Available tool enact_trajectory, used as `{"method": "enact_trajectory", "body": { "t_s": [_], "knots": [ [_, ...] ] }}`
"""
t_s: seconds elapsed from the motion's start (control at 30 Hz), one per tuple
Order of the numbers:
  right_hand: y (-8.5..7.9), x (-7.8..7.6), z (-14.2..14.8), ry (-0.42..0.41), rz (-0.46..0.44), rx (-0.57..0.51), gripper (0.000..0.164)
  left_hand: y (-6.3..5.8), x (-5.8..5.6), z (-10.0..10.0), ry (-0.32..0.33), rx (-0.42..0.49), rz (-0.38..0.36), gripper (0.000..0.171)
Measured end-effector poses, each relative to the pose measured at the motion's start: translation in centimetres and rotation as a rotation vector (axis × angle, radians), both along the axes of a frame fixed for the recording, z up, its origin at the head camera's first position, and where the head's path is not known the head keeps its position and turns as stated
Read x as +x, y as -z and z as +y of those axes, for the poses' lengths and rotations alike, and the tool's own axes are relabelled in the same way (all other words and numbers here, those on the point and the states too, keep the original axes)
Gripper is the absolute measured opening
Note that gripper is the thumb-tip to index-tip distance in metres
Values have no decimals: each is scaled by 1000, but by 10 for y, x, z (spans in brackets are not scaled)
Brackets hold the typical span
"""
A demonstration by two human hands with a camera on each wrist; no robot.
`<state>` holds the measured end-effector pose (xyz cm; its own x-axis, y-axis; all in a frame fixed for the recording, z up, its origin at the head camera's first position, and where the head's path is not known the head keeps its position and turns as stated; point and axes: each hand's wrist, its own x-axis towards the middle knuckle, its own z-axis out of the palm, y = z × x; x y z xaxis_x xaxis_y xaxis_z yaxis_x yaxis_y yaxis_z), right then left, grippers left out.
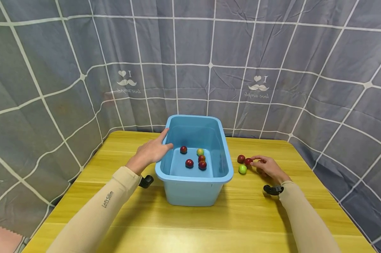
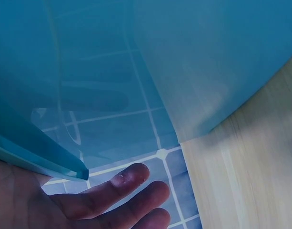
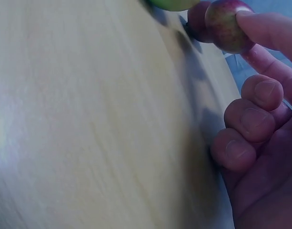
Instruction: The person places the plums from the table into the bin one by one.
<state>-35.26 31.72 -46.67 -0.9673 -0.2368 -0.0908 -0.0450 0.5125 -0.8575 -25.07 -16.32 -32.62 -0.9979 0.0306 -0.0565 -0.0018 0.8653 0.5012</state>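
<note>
My right hand (image 1: 267,168) pinches a small red plum (image 1: 248,161) between thumb and forefinger, low over the table. In the right wrist view that plum (image 3: 226,29) has mottled red-green skin, and my other fingers curl toward the palm. Beside it sit another red plum (image 1: 241,159) and a green plum (image 1: 242,169). My left hand (image 1: 153,150) rests at the left rim of a blue plastic bin (image 1: 193,193), thumb over the edge. The left wrist view has its fingers extended along the outside. Inside the bin lie several red plums (image 1: 189,163) and a yellow-green one (image 1: 200,151).
The bin stands upright in the middle of a yellow wood-grain table (image 1: 139,225). A grey curtain with white grid lines (image 1: 193,45) hangs behind and along both sides. Something pink (image 1: 3,239) shows at the lower left.
</note>
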Motion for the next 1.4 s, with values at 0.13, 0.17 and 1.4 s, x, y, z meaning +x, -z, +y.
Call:
{"method": "enact_trajectory", "body": {
  "t_s": [0.13,0.17,1.4],
  "knots": [
    [-3,1,0,-13,14,-25,51,0,0,0,2,-3,-2,77],
    [-4,1,0,-13,22,-27,51,0,0,0,2,-4,-1,77],
    [-121,-3,-15,-176,195,55,41,-2,-2,-1,-1,-17,-4,78]
  ]
}}
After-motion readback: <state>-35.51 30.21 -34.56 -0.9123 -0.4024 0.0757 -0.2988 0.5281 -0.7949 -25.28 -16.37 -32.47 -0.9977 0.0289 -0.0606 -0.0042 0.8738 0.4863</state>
